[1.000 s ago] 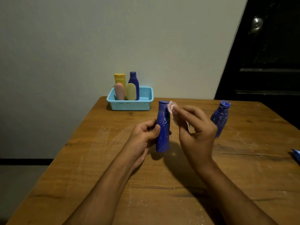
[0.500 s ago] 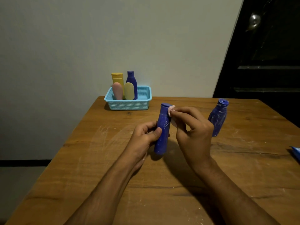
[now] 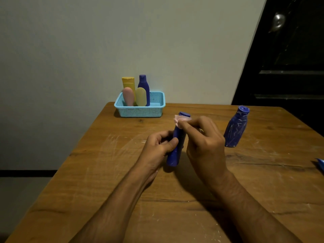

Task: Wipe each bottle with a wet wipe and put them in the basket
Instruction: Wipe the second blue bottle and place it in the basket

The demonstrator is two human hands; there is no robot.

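Four bottles already stand in the blue basket (image 3: 140, 111) at the desk's (image 3: 105, 172) far edge. The left hand (image 3: 157, 148) grips a slim blue bottle (image 3: 175, 151) above the desk while the right hand (image 3: 203, 141) pinches a wet wipe (image 3: 178, 120) against its neck. A smeared blue bottle (image 3: 235, 128) waits, seemingly unwiped.

Two bare forearms show, no sleeves, watch, rings or bands on either; the left hand (image 3: 158, 146) and right hand (image 3: 205, 148) are ungloved, with short nails on the visible fingers
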